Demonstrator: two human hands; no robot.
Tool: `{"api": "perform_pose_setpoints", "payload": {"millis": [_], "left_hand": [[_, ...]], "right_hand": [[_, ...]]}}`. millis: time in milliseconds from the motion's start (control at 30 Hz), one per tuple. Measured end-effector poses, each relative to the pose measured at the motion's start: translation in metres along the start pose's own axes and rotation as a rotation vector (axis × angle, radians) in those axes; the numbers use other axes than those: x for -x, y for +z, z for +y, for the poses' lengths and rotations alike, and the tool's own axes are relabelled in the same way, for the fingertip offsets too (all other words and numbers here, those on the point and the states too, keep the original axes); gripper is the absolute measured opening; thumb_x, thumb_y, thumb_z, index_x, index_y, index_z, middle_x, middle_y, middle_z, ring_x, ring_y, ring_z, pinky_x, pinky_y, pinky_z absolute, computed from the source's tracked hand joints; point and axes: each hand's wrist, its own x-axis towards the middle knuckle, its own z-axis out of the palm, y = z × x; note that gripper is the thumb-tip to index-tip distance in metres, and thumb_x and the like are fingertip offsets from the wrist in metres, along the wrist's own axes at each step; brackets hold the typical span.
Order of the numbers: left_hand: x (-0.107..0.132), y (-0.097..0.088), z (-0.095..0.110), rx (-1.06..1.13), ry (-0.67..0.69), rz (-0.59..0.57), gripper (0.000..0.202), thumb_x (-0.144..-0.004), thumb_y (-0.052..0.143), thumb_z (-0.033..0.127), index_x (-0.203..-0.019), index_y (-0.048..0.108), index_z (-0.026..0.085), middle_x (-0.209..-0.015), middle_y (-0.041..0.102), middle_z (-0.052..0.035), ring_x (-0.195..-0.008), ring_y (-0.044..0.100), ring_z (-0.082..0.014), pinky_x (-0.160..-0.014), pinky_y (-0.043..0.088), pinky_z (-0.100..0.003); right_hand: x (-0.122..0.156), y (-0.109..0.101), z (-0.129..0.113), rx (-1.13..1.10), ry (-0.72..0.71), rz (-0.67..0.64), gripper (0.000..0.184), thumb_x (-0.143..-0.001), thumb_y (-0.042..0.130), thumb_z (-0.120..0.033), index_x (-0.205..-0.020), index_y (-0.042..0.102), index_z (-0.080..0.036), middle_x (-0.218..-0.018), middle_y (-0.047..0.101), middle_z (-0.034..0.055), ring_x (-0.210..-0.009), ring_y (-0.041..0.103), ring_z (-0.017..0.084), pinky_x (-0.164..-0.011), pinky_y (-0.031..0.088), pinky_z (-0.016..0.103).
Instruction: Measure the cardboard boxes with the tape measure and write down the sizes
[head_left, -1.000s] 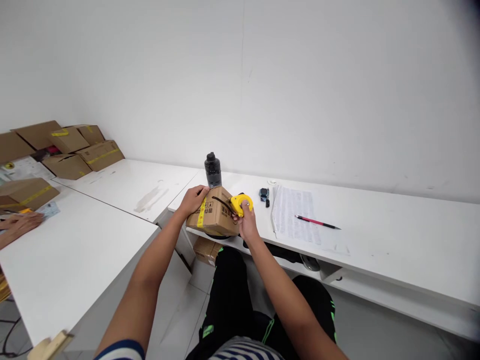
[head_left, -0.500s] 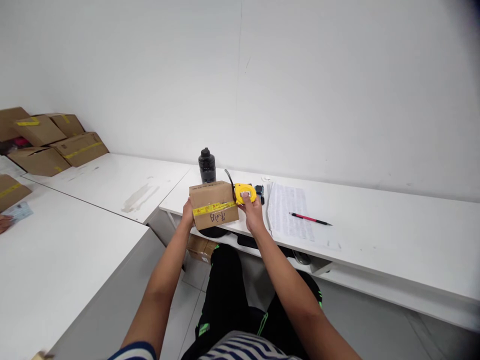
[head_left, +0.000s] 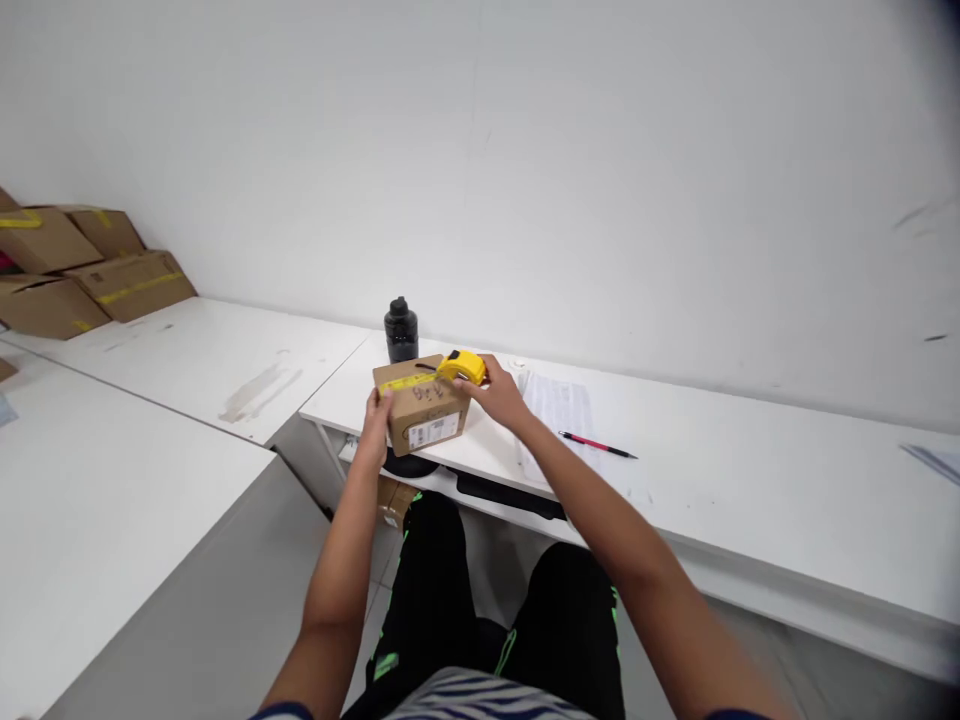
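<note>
A small brown cardboard box point(head_left: 424, 410) with yellow tape, handwriting and a white label is tilted at the front edge of the white table. My left hand point(head_left: 375, 425) grips its left side, thumb on the near corner. In my right hand point(head_left: 499, 390) is a yellow tape measure point(head_left: 463, 366), held over the box's upper right edge. Its dark strap lies across the top of the box. Whether the tape blade is drawn out, I cannot tell.
Behind the box stands a dark water bottle point(head_left: 401, 330). Printed sheets point(head_left: 555, 405) and a red and black pen point(head_left: 596, 444) lie to the right. Several taped cartons point(head_left: 135, 285) are piled at the far left. Another carton point(head_left: 396, 500) sits below the table.
The box has been turned, so its labelled side now faces me and the taped, written side faces up. My right hand has brought the tape measure over the box's top.
</note>
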Motion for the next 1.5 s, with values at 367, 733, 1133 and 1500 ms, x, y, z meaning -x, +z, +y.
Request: {"api": "perform_pose_setpoints", "payload": {"millis": [367, 733, 1133, 1500], "left_hand": [[-0.012, 0.01, 0.018, -0.111, -0.21, -0.234, 0.07, -0.063, 0.083, 0.051, -0.119, 0.058, 0.016, -0.117, 0.069, -0.0131, -0.109, 0.064, -0.028, -0.093, 0.047, -0.039], [0.004, 0.018, 0.02, -0.575, 0.059, 0.279, 0.094, -0.058, 0.087, 0.041, -0.136, 0.038, 0.021, -0.136, 0.047, -0.016, -0.133, 0.044, -0.0291, -0.103, 0.04, -0.04], [0.017, 0.032, 0.026, -0.787, 0.122, 0.167, 0.035, -0.086, 0.058, 0.036, -0.119, 0.066, 0.024, -0.083, 0.053, -0.0011, -0.082, 0.055, -0.0171, -0.08, 0.044, -0.03], [0.013, 0.027, 0.024, -0.687, 0.139, 0.188, 0.033, -0.08, 0.065, 0.037, -0.108, 0.075, 0.023, -0.086, 0.057, -0.0035, -0.088, 0.057, -0.0208, -0.093, 0.042, -0.036]], "right_hand": [[-0.073, 0.034, -0.031, 0.237, -0.254, -0.679, 0.052, -0.083, 0.063, -0.037, -0.131, 0.046, -0.026, -0.113, 0.068, 0.006, -0.094, 0.064, 0.023, -0.081, 0.05, 0.036], [-0.07, 0.033, -0.032, 0.298, -0.34, -0.707, 0.075, -0.086, 0.06, -0.03, -0.153, 0.025, -0.03, -0.141, 0.054, 0.011, -0.114, 0.059, 0.027, -0.096, 0.048, 0.044], [-0.068, -0.001, -0.046, 0.482, -0.272, -0.776, 0.063, -0.083, 0.061, -0.02, -0.142, 0.04, -0.028, -0.129, 0.061, 0.0099, -0.108, 0.061, 0.027, -0.091, 0.048, 0.041], [-0.055, -0.064, -0.009, 0.382, -0.133, -0.729, 0.059, -0.08, 0.062, -0.029, -0.137, 0.047, -0.031, -0.128, 0.063, 0.0059, -0.108, 0.061, 0.028, -0.089, 0.049, 0.042]]}}
